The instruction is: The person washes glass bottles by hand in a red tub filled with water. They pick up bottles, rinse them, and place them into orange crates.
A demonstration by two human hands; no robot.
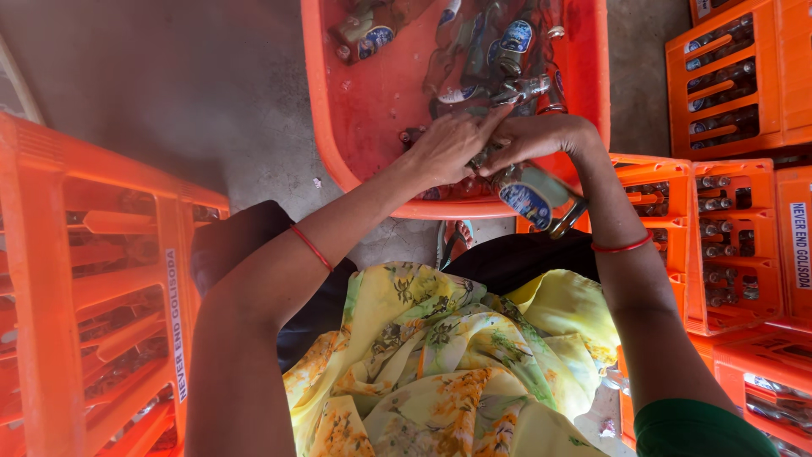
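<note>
Both my hands meet over the near rim of a large orange tub of water. My right hand grips a glass bottle with a blue oval label, tilted with its base toward me. My left hand rests on the bottle's upper part, fingers curled over it. Several more labelled glass bottles lie in the water at the far side of the tub. A red thread bangle sits on each wrist.
Orange plastic crates filled with bottles are stacked at the right, and another tall crate stands at the left. Grey concrete floor lies beyond. A yellow flowered cloth covers my lap.
</note>
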